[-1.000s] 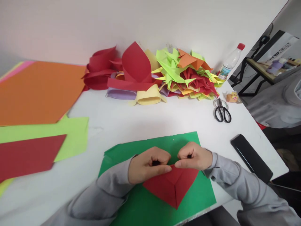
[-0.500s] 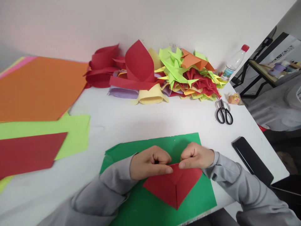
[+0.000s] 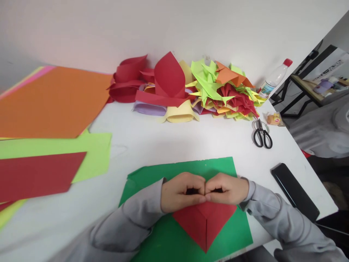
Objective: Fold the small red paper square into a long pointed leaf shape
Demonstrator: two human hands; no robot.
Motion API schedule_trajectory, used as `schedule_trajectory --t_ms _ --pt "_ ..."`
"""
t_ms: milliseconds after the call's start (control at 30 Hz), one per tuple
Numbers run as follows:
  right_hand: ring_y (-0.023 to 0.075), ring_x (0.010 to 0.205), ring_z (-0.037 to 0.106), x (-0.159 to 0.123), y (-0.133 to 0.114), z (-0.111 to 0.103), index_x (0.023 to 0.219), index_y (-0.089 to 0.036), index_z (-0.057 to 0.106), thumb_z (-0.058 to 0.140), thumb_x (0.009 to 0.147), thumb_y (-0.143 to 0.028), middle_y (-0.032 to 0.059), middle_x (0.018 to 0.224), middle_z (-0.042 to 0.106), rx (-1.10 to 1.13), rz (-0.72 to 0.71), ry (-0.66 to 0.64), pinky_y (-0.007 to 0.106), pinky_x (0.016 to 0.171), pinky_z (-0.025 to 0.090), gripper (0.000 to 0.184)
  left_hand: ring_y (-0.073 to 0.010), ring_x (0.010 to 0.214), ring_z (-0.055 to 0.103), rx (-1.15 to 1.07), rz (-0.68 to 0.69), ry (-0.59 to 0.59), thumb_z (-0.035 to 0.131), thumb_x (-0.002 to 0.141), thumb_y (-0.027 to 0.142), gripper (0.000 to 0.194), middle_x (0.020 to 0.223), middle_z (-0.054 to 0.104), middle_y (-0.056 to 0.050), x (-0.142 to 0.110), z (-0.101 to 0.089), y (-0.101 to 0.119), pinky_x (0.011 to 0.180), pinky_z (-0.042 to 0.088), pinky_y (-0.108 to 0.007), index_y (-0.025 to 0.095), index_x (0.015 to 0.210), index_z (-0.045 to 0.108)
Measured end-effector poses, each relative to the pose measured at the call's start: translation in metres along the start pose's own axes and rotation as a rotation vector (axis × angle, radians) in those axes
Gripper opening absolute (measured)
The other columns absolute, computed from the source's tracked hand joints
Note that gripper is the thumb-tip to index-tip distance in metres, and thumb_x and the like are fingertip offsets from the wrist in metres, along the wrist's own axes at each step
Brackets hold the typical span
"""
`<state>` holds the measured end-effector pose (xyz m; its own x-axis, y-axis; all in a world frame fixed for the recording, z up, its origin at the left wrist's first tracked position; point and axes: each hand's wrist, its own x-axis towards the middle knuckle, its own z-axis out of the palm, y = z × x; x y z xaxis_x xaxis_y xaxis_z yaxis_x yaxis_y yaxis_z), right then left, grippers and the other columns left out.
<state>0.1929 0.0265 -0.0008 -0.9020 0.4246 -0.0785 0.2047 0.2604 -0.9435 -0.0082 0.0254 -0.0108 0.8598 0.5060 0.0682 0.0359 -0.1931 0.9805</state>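
Observation:
A folded piece of red paper (image 3: 195,222) lies on a green sheet (image 3: 163,236), its pointed end toward me and a seam running up its middle. My left hand (image 3: 183,192) and my right hand (image 3: 227,188) meet at its far edge, thumb tips side by side. Both hands are closed, with fingers curled under and thumbs on top, pinching that edge. The far part of the red paper is hidden behind my hands.
Coloured sheets (image 3: 54,105) lie at the left. Folded paper shapes (image 3: 169,80) line the wall, with a bottle (image 3: 274,80) beside them. Scissors (image 3: 262,136) and a black phone (image 3: 295,191) lie at the right. Beyond the table edge is a grey-clothed person (image 3: 321,123).
My hands have come together at the middle of the red paper's far edge, where a gap was between them. The view has shifted slightly.

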Motion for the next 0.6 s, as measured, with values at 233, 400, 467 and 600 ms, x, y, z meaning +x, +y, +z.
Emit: schedule_trajectory --t_ms 233,400,467,600 --pt "0.0046 0.046 0.017 -0.0035 -0.0041 -0.0021 0.048 -0.02 0.022 0.054 0.086 -0.044 -0.0093 0.049 0.016 0.117 0.038 0.044 0.023 0.043 0.015 0.055 -0.0076 0.048 0.026 -0.102 -0.044 -0.019 0.05 0.084 0.051 0.053 0.051 0.026 0.007 0.0023 -0.0033 0.0068 0.048 0.021 -0.025 0.018 0.049 0.028" --pt "0.0035 0.044 0.016 -0.0051 -0.0011 -0.0073 0.046 -0.019 0.025 0.058 0.083 -0.049 -0.0098 0.048 0.018 0.299 0.103 0.113 0.023 0.042 0.012 0.058 -0.0073 0.048 0.025 -0.182 -0.059 0.084 0.052 0.083 0.051 0.054 0.051 0.025 0.007 0.0011 -0.0064 0.008 0.047 0.021 -0.026 0.018 0.049 0.026" --pt "0.0032 0.044 0.016 -0.0053 0.0011 -0.0082 0.046 -0.018 0.027 0.06 0.081 -0.049 -0.0099 0.048 0.019 0.345 0.112 0.139 0.023 0.042 0.012 0.058 -0.0069 0.047 0.024 -0.205 -0.061 0.117 0.054 0.083 0.05 0.055 0.051 0.024 0.007 0.0007 -0.0065 0.0065 0.046 0.02 -0.026 0.018 0.048 0.026" --pt "0.0031 0.044 0.015 -0.0051 0.0049 -0.0082 0.045 -0.019 0.024 0.064 0.077 -0.051 -0.0106 0.046 0.018 0.41 0.119 0.167 0.024 0.042 0.01 0.061 -0.0056 0.044 0.019 -0.232 -0.041 0.132 0.056 0.082 0.048 0.058 0.047 0.02 0.008 0.0011 -0.0053 0.0033 0.044 0.016 -0.026 0.019 0.047 0.021"
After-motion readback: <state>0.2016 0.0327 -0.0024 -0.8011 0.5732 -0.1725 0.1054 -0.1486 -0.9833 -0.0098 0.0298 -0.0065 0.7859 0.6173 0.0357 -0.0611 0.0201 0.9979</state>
